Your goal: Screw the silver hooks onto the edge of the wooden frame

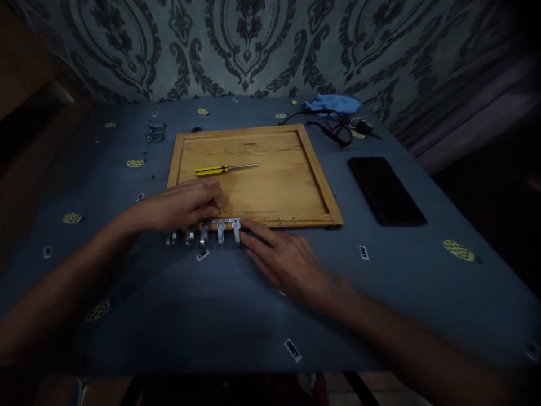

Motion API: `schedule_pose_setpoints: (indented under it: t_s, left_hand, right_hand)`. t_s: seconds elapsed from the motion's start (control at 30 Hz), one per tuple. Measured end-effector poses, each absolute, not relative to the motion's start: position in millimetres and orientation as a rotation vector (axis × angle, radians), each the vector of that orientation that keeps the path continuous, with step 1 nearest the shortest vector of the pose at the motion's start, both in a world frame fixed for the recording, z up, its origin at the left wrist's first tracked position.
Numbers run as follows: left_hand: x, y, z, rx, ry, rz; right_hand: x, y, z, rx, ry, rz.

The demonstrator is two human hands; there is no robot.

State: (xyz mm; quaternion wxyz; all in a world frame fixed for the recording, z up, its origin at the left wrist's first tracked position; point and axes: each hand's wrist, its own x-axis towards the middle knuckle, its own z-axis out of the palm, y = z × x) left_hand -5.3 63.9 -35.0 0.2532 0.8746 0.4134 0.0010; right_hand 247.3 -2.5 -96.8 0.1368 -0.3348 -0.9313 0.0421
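Observation:
A metal hook rail [220,226] with several silver hooks lies along the near edge of a wooden frame with a flat panel [270,180]. My left hand [188,203] rests over the rail's left part and the frame's near left corner. Its fingers are curled together, and whatever is between them is hidden. My right hand [289,259] grips the rail's right end with its fingertips, at the last hook. On the panel, just beyond my left hand, lies a screwdriver [226,168] with a yellow and black handle, its shaft pointing right. Small dark holes dot the frame's near edge, right of the rail.
A black phone or tablet [386,190] lies to the right. Behind the frame's right corner are dark-rimmed glasses [338,135], a blue cloth [333,104] and a small dark bunch, perhaps keys [361,125]. Small metal pieces [156,131] sit at the back left. A patterned curtain hangs behind.

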Motion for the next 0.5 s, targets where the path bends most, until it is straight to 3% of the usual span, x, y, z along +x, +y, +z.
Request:
schedule_pose_setpoints:
  t_s: [0.5]
  left_hand:
    - [6,69,-31,2.394,1.202,-0.082]
  right_hand:
    - [247,-1,-99,-0.928,-2.655,0.115]
